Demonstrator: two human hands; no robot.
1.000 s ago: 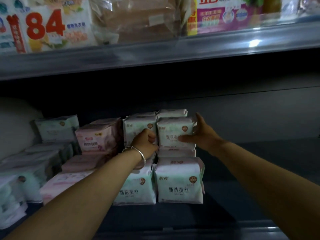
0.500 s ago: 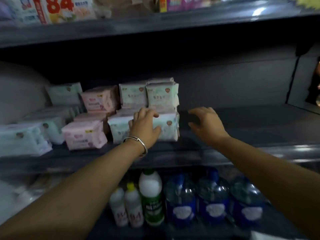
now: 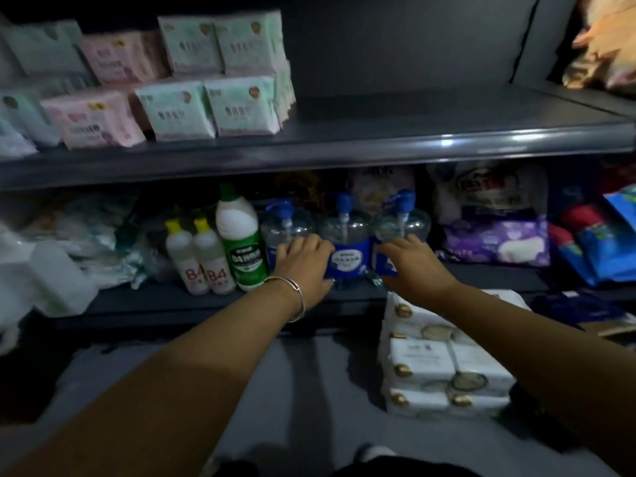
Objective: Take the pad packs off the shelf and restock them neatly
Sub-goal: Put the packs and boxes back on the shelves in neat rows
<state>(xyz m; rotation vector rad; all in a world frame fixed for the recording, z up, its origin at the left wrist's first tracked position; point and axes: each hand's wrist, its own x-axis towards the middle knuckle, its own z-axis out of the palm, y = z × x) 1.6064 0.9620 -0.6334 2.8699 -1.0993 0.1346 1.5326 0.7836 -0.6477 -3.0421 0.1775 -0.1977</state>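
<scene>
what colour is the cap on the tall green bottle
Green cap, matching the tall green bottle; head view.

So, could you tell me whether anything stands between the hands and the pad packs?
Yes: both the left hand and right hand are at the pump bottles on the lower level; the shelf board carrying the pad packs lies between.

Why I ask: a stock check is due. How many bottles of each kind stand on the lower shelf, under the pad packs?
Small white bottles with yellow caps: 2
Tall white bottle with green cap and label: 1
Clear pump bottles with blue pumps: 3
Total: 6
</scene>
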